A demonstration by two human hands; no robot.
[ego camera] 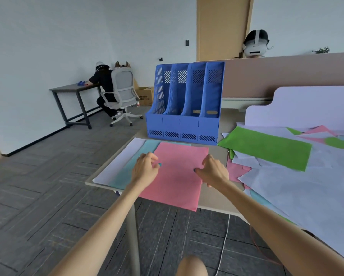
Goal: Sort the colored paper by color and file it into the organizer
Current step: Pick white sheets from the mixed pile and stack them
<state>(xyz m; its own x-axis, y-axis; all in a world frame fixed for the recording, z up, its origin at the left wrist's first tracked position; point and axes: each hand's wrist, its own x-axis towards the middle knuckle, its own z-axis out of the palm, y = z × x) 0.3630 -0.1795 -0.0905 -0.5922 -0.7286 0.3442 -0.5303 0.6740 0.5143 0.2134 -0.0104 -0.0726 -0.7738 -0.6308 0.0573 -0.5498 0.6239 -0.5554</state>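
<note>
Hands frame a pink sheet in front of an empty blue organizer.

At far left, another person [102, 80] sits in an office chair [123, 90] at a separate desk. On the near table [217, 209], a white sheet [117, 162] and a light blue sheet [131, 166] lie side by side, partly under the pink sheet [179, 176]. The left hand [145, 169] sits at the pink sheet's left edge, fingers loosely curled with nothing in them. The four-slot organizer [185, 116] stands upright just behind the sheet. The right hand [213, 170] is curled at the sheet's right edge; whether it pinches the paper cannot be told. Further right, a green sheet [266, 149] tops a loose pile of mixed paper [306, 188].
</note>
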